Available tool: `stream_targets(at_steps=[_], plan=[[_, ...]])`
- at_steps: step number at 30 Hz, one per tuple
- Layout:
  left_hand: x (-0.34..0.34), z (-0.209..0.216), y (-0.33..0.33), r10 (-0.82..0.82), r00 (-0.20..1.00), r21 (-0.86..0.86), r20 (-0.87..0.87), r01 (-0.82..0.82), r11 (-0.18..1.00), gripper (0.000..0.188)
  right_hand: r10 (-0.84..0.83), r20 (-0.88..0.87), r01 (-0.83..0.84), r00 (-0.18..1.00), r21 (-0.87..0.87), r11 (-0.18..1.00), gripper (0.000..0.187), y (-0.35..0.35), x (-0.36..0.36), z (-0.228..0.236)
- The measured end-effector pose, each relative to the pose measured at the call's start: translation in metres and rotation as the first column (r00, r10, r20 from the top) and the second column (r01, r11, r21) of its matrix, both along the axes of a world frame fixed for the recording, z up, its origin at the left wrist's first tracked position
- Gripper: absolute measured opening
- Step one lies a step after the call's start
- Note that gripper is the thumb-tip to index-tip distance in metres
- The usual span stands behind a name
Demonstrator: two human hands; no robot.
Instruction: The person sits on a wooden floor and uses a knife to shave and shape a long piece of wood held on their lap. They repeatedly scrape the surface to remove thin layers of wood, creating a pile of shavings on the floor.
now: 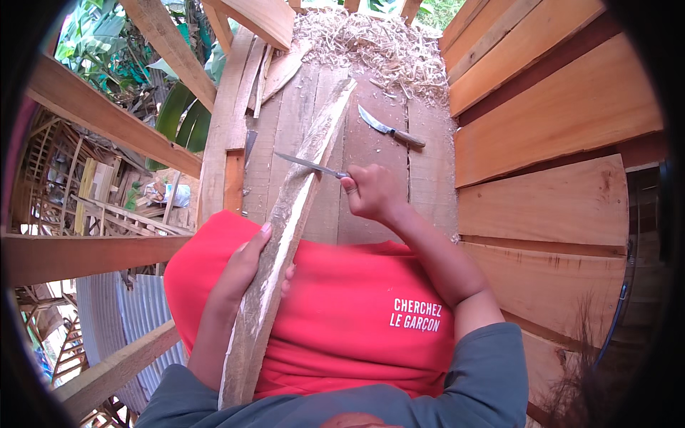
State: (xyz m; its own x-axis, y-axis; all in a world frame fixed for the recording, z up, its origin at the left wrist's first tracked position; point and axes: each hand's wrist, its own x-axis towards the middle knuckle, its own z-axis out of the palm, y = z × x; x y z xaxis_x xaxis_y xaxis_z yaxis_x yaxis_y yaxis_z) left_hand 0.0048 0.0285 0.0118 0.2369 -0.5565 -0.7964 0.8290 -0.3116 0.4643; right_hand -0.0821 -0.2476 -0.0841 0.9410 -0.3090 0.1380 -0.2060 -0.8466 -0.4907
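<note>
A long rough wooden plank with grey-brown bark and pale shaved patches slants from my body up to the plank floor. My left hand is wrapped around its lower middle, thumb on one side and fingertips showing on the other. In my right hand is a knife, gripped in a fist around the handle. Its narrow blade lies across the plank's upper part, pointing left. The knife's handle is mostly hidden by my fingers. A red cloth with white lettering covers my lap beneath the plank.
A second knife, curved with a brown wooden handle, lies on the floorboards right of the plank. Curly wood shavings pile up at the far end. A board wall stands at right; open wooden beams line the left.
</note>
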Motion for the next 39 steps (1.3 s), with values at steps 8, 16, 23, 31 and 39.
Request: stream_targets(at_steps=[8,16,23,31,39], plan=[[0.004,0.000,-0.008,0.048,0.998,0.002,-0.026,-0.048,0.999,0.046,0.091,0.028,-0.092,0.995,0.036,0.995,0.031,0.012,0.000,0.010],[-0.001,-0.002,-0.013,0.048,0.998,0.028,0.050,-0.049,0.998,0.046,0.128,-0.053,-0.124,0.990,0.077,0.989,0.031,0.020,0.005,0.019],[-0.001,-0.005,-0.012,-0.029,0.995,0.052,0.098,0.024,0.998,0.047,0.018,-0.025,-0.017,1.000,0.059,0.998,0.030,0.007,0.010,0.009],[0.003,-0.002,-0.012,-0.054,0.992,0.042,0.114,0.049,0.998,0.048,-0.107,-0.089,0.117,0.990,0.115,0.986,0.031,-0.007,0.018,0.013],[-0.001,-0.006,-0.009,-0.116,0.987,0.034,0.114,0.113,0.993,0.049,-0.204,-0.159,0.221,0.966,0.097,0.970,0.034,-0.031,0.016,0.000]])
